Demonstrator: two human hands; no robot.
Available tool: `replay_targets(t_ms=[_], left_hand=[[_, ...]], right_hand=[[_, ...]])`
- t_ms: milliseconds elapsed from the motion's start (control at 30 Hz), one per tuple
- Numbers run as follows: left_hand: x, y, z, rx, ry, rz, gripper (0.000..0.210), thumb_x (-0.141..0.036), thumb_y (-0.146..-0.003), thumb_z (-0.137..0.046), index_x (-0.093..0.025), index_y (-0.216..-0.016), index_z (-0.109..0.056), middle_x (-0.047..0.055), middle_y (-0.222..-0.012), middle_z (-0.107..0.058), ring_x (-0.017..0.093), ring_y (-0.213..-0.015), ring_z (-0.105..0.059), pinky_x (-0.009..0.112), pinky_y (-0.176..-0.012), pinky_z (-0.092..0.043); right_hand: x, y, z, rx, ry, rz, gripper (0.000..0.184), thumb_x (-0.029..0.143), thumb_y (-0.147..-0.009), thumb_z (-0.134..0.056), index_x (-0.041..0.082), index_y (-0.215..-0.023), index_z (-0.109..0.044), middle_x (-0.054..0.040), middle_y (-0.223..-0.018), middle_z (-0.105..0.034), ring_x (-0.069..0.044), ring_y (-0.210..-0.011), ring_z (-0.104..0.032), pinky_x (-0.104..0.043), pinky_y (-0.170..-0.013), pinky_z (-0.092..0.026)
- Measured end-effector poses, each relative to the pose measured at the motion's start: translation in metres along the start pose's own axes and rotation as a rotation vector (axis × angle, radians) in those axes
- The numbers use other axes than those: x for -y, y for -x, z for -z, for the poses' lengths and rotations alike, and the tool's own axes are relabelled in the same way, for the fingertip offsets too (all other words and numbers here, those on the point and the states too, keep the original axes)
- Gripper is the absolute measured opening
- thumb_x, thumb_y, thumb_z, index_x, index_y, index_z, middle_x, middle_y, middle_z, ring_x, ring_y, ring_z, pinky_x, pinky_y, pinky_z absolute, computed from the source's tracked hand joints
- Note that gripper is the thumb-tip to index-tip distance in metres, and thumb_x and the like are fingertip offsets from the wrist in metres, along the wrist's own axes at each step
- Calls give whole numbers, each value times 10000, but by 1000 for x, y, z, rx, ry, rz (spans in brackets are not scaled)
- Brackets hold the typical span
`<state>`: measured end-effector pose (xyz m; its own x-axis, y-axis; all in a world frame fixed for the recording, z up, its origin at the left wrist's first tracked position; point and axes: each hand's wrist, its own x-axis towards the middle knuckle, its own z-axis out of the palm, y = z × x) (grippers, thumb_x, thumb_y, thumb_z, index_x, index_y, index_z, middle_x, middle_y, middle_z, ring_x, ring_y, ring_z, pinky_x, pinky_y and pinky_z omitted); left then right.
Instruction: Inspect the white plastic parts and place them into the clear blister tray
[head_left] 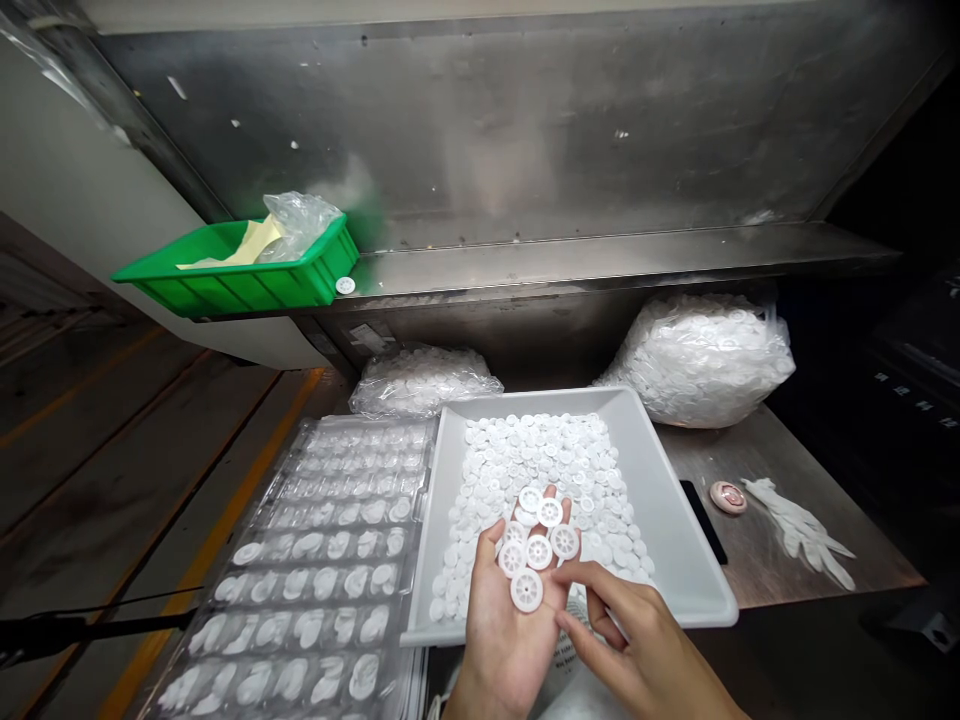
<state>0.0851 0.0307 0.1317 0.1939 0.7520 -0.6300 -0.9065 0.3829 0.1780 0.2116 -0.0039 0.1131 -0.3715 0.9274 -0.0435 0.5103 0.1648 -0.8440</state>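
Observation:
My left hand (510,635) is palm up over the near part of a grey tray (679,520), fingers slightly cupped. Several small white spoked plastic wheels (526,591) lie on its palm and fingers. From the right, my right hand (626,625) reaches to the edge of that palm. Its index finger and thumb are apart with nothing visible between them, and the other fingers curl under. Many more white plastic discs (540,450) spread over the tray's floor. To the left is a stack of clear blister trays (300,570), with white pieces in the pockets of the top one.
Clear bags of white pieces (709,360) (424,378) stand behind the tray. A green bin (247,290) holding plastic film sits on the metal shelf (525,268), beside one loose wheel (345,285). On the right lie a phone-like dark slab (703,522), a pink round object (727,497) and white gloves (799,530).

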Motion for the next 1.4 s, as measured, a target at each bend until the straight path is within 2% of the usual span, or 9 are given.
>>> replay_targets(t_ms=[200, 433, 500, 600, 667, 867, 1167, 1400], left_hand=[[1, 2, -2, 12, -24, 18, 426, -256, -824, -427, -161, -1229, -520, 130, -1183, -617, 259, -1050, -595, 401, -880, -485], [5, 7, -7, 16, -50, 52, 420, -309, -825, -427, -153, -1195, -547, 119, -1091, -655, 247, -949, -631, 385, -855, -488], [6, 7, -9, 5, -60, 61, 408, -295, -828, -432, -151, -1192, -548, 111, -1066, -662, 237, -919, -637, 374, -850, -487], [8, 8, -10, -19, -75, 73, 386, -244, -833, -444, -148, -1194, -541, 91, -1019, -675, 206, -864, -644, 343, -842, -483], [9, 9, -10, -32, -81, 80, 380, -240, -839, -456, -151, -1200, -532, 81, -1023, -674, 192, -853, -642, 325, -833, -482], [12, 13, -10, -13, -50, 107, 369, -286, -850, -478, -155, -1190, -531, 76, -1019, -665, 184, -854, -631, 299, -792, -479], [9, 11, -12, 20, -32, 144, 320, -270, -861, -450, -115, -1123, -551, 103, -1001, -658, 196, -844, -625, 304, -764, -468], [9, 10, -11, 32, -17, 140, 236, -243, -863, -426, -117, -976, -590, 70, -888, -655, 190, -845, -614, 290, -775, -452]], right_hand=[[-1, 0, -1, 3, 2, 1, 206, 249, -878, -460, 211, -1067, -531, 85, -585, -290, -100, -487, -375, -207, -526, -340], [0, 1, 0, -15, 28, 41, 186, 239, -880, -463, 208, -1050, -532, 84, -582, -292, -98, -476, -371, -208, -509, -343], [2, 0, 0, -47, 51, 84, 192, 218, -881, -458, 211, -1059, -530, 72, -598, -360, -98, -485, -397, -211, -494, -345], [4, -2, 0, -85, 64, 162, 233, 189, -880, -466, 208, -1106, -516, 24, -708, -543, -103, -559, -504, -206, -523, -393], [6, -2, 1, -97, 66, 190, 253, 183, -876, -478, 201, -1126, -515, 6, -740, -595, -108, -585, -544, -205, -542, -419], [8, 1, 5, -147, 58, 196, 252, 190, -874, -503, 187, -1124, -527, 8, -709, -603, -97, -547, -539, -189, -522, -432], [7, 3, 1, -128, 48, 137, 225, 218, -885, -475, 175, -1086, -565, 36, -612, -491, -94, -473, -431, -193, -487, -399], [6, 2, 0, -100, 15, 102, 224, 218, -881, -468, 186, -1082, -562, 42, -620, -454, -96, -491, -409, -190, -507, -395]])
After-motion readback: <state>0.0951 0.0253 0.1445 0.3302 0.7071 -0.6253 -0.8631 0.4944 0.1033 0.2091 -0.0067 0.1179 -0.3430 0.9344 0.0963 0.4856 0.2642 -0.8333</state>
